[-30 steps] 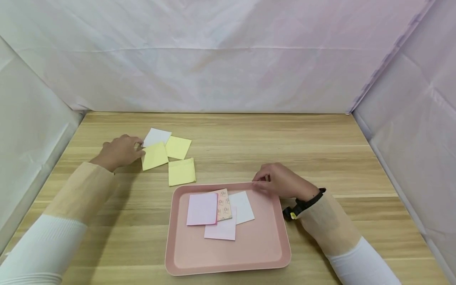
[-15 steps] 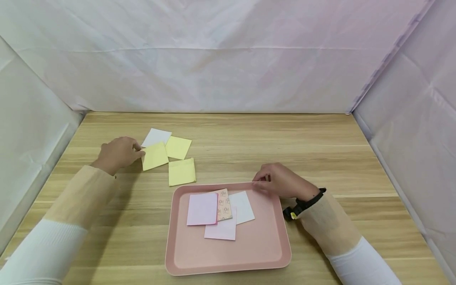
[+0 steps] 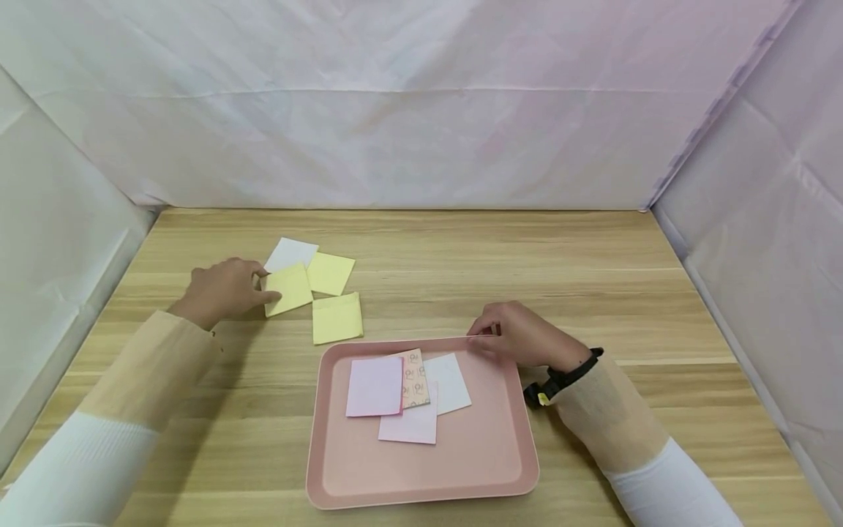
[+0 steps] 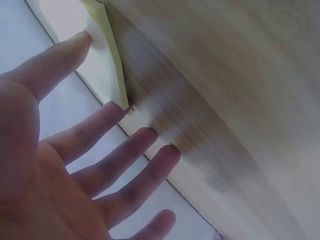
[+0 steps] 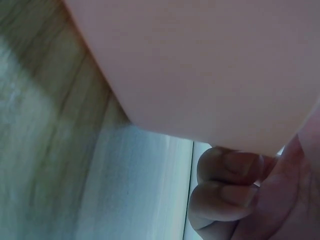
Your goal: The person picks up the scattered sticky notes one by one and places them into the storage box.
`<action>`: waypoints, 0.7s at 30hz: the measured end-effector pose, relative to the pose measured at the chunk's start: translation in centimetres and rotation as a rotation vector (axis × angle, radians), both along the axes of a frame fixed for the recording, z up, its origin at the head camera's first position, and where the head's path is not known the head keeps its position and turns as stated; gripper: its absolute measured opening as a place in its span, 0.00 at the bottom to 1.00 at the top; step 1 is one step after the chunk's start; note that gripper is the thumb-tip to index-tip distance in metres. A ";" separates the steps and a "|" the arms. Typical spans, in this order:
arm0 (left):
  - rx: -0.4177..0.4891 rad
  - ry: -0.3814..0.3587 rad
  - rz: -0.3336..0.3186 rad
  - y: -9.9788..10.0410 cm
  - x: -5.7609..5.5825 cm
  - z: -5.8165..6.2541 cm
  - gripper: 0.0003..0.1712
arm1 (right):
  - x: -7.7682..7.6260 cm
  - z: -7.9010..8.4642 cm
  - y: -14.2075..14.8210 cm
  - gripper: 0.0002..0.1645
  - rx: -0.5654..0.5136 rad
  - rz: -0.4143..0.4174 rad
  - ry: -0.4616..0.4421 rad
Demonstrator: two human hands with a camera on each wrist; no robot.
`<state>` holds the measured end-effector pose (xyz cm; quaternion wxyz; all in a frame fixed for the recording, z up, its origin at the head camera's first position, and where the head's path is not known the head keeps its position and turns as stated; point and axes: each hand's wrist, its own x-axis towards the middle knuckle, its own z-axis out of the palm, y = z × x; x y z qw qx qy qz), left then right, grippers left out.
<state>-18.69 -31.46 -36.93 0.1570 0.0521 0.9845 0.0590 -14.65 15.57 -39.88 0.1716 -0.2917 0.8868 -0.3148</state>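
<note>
In the head view my left hand (image 3: 226, 290) is at the left edge of a yellow sticky note pad (image 3: 288, 290), pinching it. The left wrist view shows the thumb (image 4: 75, 50) on the face of the pad (image 4: 111, 55) and the index fingertip at its corner; the other fingers stretch past it. My right hand (image 3: 527, 333) grips the far rim of a pink tray (image 3: 481, 461) near its right corner, fingers curled behind the wall (image 5: 200, 75). Inside the tray lie a lilac pad (image 3: 374, 388), a patterned pad (image 3: 416, 380), a white pad (image 3: 449, 384) and a pale pink pad (image 3: 408, 427), overlapping.
Beside the pinched pad lie a white pad (image 3: 291, 252), a second yellow pad (image 3: 331, 274) and a third yellow pad (image 3: 337, 319), near the tray's far left corner. White sheeting (image 3: 421, 110) walls the wooden table (image 3: 593, 271) at the back and both sides.
My left hand has shifted slightly right and nearer, and its thumb has slid further onto the yellow sticky note pad. The right hand and the tray have stayed put.
</note>
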 end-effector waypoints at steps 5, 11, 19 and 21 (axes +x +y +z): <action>0.017 0.007 0.013 -0.2 0.2 -0.3 0.36 | 0.1 -0.1 0.1 0.05 0.001 -0.004 -0.010; 0.053 0.012 0.041 -0.3 0.4 -0.4 0.38 | 0.2 -0.3 0.1 0.05 -0.004 -0.006 -0.014; 0.176 0.026 0.072 -0.3 0.3 -0.3 0.30 | 0.1 -0.2 0.1 0.05 0.002 -0.004 -0.001; 0.215 0.037 0.067 -0.2 0.2 -0.4 0.28 | 0.0 -0.1 0.1 0.05 0.007 -0.003 0.001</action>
